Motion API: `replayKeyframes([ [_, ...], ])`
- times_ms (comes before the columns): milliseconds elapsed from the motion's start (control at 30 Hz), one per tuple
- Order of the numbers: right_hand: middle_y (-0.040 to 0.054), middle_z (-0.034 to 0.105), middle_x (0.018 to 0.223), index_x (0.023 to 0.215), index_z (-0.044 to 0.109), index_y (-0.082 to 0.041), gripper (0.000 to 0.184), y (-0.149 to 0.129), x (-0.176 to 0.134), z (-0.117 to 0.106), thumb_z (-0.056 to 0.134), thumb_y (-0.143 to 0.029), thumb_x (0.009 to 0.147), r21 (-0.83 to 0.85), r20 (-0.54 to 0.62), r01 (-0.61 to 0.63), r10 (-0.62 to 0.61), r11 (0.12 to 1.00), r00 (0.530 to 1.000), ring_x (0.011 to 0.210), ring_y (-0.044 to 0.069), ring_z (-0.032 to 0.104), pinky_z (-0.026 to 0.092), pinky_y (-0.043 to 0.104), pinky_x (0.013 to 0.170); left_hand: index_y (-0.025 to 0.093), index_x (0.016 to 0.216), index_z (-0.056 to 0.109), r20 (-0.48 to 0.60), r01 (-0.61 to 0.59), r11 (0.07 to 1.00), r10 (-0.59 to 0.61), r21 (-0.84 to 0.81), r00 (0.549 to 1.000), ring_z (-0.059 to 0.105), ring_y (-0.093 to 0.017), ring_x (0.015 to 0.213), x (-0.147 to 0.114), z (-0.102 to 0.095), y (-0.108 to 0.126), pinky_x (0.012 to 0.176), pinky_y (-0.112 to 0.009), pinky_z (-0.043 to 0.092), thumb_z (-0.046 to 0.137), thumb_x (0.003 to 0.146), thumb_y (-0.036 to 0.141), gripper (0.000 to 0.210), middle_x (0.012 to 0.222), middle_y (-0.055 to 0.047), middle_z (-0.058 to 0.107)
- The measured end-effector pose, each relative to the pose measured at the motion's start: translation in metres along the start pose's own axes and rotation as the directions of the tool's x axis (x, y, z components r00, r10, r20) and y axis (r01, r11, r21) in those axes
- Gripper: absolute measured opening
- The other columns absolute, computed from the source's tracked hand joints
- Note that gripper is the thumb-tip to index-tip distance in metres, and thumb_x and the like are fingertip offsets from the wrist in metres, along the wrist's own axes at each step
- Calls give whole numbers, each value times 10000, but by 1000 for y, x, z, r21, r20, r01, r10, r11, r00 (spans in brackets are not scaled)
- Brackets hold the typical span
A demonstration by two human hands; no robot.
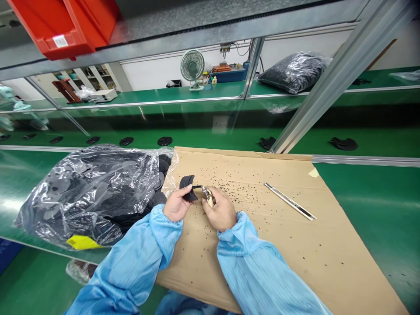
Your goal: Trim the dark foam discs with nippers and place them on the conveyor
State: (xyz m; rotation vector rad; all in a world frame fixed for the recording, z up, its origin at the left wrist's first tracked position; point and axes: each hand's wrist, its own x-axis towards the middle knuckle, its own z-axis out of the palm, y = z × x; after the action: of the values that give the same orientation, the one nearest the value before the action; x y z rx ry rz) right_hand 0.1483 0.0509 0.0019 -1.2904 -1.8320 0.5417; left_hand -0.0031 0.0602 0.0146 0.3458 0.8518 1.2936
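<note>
My left hand point(177, 204) pinches a curved black disc-shaped part point(187, 187) above a cardboard sheet point(275, 249). In my right hand point(220, 210) are small cutting pliers point(208, 197) with pale handles, their jaws close to the edge of the black part. Whether the jaws touch it I cannot tell. Many tiny black scraps point(236, 191) lie scattered over the cardboard. To the left, a clear plastic bag point(88, 192) full of flat black discs lies with its mouth towards my left hand.
A slim metallic cutter-like tool point(290, 201) lies on the cardboard at the right. Behind, black parts point(164, 141) sit spaced along a green surface. A slanted metal post point(328, 92) rises at right; a red bin point(65, 26) hangs over the upper left.
</note>
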Motion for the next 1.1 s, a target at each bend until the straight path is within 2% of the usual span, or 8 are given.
replayKeyframes([
  [267, 60, 635, 938, 1063, 615, -205, 317, 1, -1, 0, 551, -215, 754, -17, 10, 1, 0, 1000, 1000, 867, 244, 569, 436, 359, 795, 117, 986, 634, 42, -17, 1000, 16, 22, 999, 647, -168, 694, -1, 0, -1, 596, -264, 501, 695, 713, 138, 281, 832, -64, 702],
  [633, 56, 636, 932, 1051, 615, -210, 312, 0, -1, 0, 553, -209, 746, -34, 17, -5, 6, 999, 1000, 865, 239, 570, 430, 349, 791, 114, 934, 629, 24, -4, 1000, 4, 28, 1000, 640, -162, 671, -2, 2, 0, 542, -246, 486, 703, 704, 133, 243, 816, -60, 698],
  [1100, 53, 632, 949, 1040, 607, -217, 295, -1, -1, -1, 547, -199, 753, -26, 45, 0, 1, 1000, 999, 881, 234, 568, 431, 344, 795, 113, 905, 638, 27, 2, 999, -3, 33, 1000, 644, -175, 703, 1, -2, -1, 568, -260, 485, 710, 701, 142, 218, 818, -66, 696],
])
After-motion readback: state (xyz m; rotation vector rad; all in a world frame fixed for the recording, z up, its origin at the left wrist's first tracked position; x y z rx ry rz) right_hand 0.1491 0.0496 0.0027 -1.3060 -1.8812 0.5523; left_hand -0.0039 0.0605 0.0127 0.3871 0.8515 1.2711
